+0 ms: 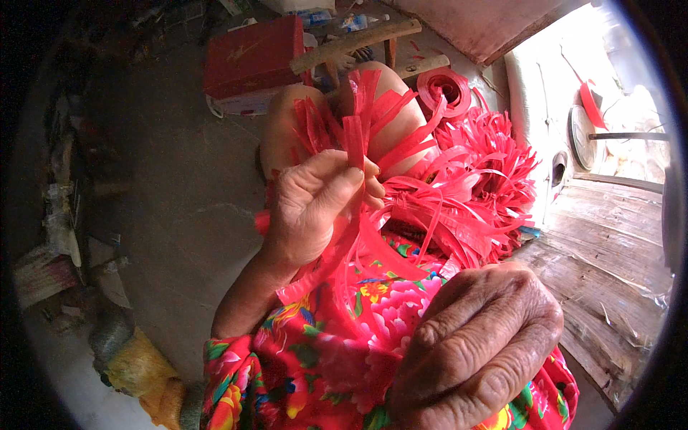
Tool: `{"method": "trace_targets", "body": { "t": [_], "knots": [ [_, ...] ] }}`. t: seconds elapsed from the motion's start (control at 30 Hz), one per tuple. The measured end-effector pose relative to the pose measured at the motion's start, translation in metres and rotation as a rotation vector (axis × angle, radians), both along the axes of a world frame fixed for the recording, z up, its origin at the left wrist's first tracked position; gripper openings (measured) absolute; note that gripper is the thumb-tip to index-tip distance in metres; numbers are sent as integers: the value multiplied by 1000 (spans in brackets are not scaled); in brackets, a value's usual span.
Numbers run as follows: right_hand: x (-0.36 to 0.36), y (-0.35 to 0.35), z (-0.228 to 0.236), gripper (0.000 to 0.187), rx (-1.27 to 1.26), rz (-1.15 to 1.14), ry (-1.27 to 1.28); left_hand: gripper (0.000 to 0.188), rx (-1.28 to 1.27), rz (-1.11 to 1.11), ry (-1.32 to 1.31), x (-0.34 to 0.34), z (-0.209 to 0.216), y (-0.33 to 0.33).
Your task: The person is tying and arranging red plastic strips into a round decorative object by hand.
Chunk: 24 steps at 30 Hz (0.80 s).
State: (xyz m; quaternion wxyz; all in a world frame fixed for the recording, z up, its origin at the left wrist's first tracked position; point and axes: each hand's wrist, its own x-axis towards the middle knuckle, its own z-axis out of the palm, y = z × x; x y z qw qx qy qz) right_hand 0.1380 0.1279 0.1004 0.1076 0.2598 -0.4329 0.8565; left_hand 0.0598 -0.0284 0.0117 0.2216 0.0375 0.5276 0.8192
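Bare floor point(172, 158) ran dim on the left; hard daylight flooded the right. Right hand point(476, 344) was nearest, fingers curled over the floral garment point(308, 358). Left hand point(319, 197) was just beyond, thumb and forefinger pinching red plastic strips point(354, 140), probably to keep them bunched while the ends fanned out. Strips hung above the garment, some crossing in front of the bare knees point(403, 123). Shredded red bundle point(494, 168) lay beside them on the right, presumably for easy reach; red ribbon roll point(428, 89) sat just past it, likely same stock. Farther out: wooden plank point(358, 46), red-topped box point(254, 61), plastic bottle point(355, 23), maybe just parked out of the way.

Not visible: right fingertips, so couldn't tell whether that hand held anything. Where the strips met was behind the left hand. Bundle hid its own support. Left-rim clutter point(61, 186) was too dark to identify; daylight side blown out.
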Motion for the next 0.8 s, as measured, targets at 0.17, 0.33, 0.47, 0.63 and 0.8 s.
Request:
{"method": "trace_targets", "body": {
  "t": [0.17, 0.33, 0.47, 0.63, 0.8],
  "knots": [
    [-52, 53, 1, 25, 965, -168, 297, 17, 22, 18, 20, 3, 0, 1],
    [-88, 37, -50, 34, 798, -156, -182, 17, -155, -20, 135, 6, 0, -1],
    [-92, 30, -70, 22, 684, -3, -273, 18, -187, -42, 177, 7, 6, -2],
    [-92, 25, -90, 21, 631, 0, -444, 18, -226, 1, 174, 11, 11, 4],
    [-93, 21, -87, 23, 723, -70, -513, 15, -342, 60, 329, 10, -3, 3]
  ]
}}
